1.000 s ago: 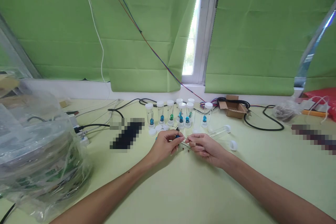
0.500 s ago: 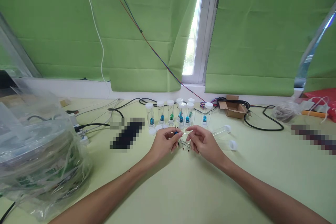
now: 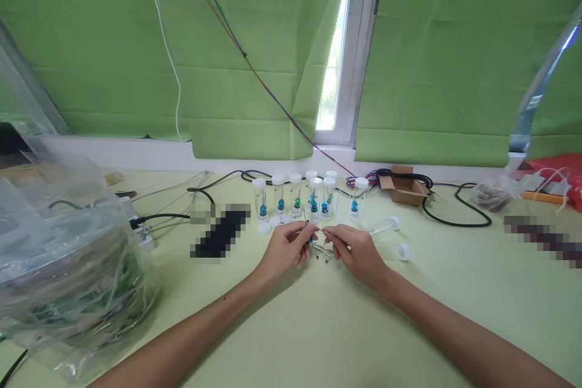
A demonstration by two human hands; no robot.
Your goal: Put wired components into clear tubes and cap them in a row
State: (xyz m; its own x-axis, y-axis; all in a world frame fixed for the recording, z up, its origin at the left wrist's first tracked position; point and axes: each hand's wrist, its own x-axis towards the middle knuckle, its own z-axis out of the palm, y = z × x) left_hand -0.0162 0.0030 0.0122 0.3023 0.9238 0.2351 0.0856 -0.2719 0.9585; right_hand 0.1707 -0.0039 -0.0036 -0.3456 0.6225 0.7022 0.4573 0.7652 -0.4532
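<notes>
My left hand and my right hand meet fingertip to fingertip over the pale green table. Both pinch a small blue part with thin wire leads between thumb and fingers. Under the hands lie a few loose small parts. Just behind stands a row of several clear vials with white caps, each holding a blue or green part. An open clear vial lies on its side to the right, its white cap beside it. Loose white caps sit left of the hands.
A big clear plastic bag of goods fills the left. Black cables and a small cardboard box lie at the back. A dark flat object lies left of the vials. Green blinds cover the window behind.
My right hand rose toward the left hand, then both settled slightly lower again, still pinched together on the small blue part. Nothing else moved.
</notes>
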